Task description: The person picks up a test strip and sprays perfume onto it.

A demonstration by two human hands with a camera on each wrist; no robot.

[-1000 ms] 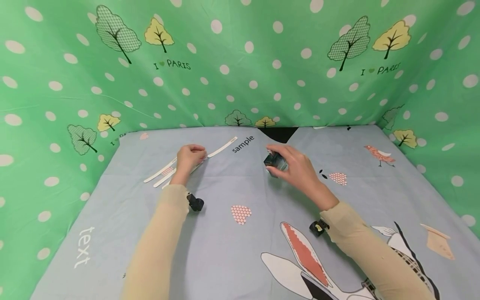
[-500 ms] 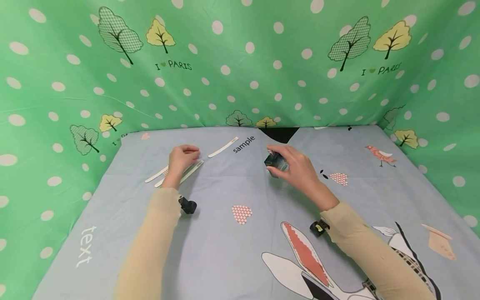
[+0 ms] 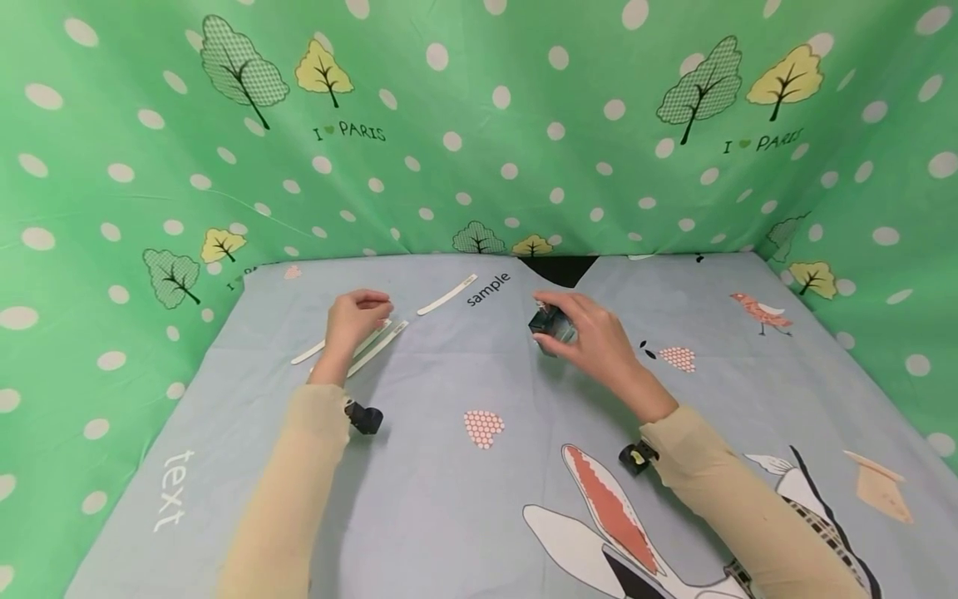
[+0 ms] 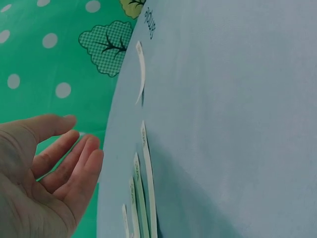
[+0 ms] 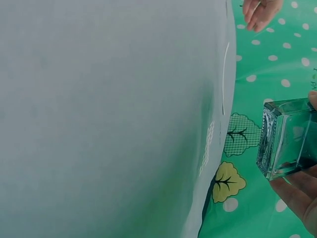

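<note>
My right hand grips a square glass bottle with greenish-blue liquid between thumb and fingers, above the right middle of the table. My left hand hovers over several slim white paper strips, its fingers loosely bent and nothing seen between thumb and fingertips in the left wrist view. These strips lie side by side at a slant on the cloth, partly covered by the hand in the head view. A separate strip lies farther right, near the printed word "sample".
A grey-blue printed cloth covers the table. Green polka-dot fabric rises along the back and both sides. Each wrist carries a small black camera, the left one hanging just above the cloth.
My left hand has moved left, away from the separate strip, uncovering the upper ends of the nearer strips. The right hand and the bottle stay in place.
</note>
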